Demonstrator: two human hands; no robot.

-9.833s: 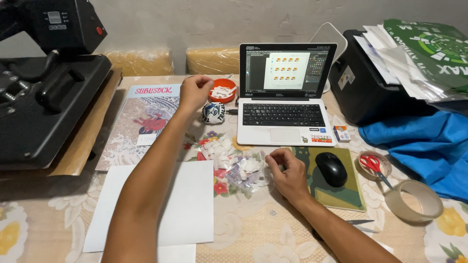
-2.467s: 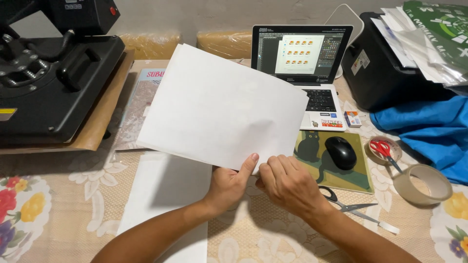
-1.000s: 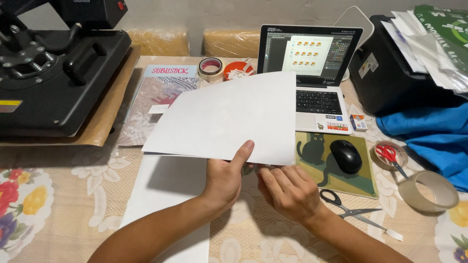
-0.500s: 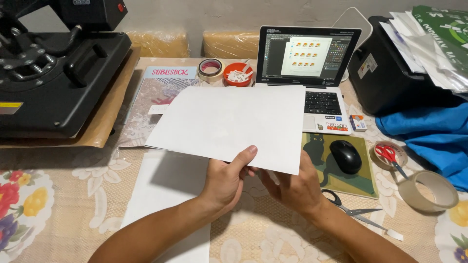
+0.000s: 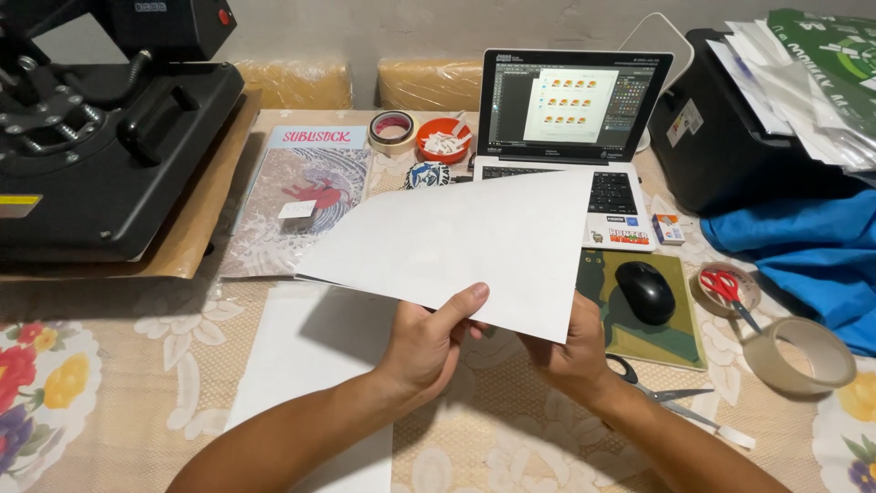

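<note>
Both hands pinch the near edge of a white sheet: left hand thumb on top, right hand mostly hidden beneath.

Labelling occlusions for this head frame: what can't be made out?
- Right hand: fingers hidden under the white paper sheet it holds.
- Silver laptop: keyboard's left part covered by the same sheet.
- Black heat press: cut off by the left and top edges.
- Left hand: only its thumb shows on top of the sheet.

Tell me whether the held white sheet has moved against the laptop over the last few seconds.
Yes. The white sheet has dropped and flattened, uncovering the laptop screen it hid earlier.
</note>
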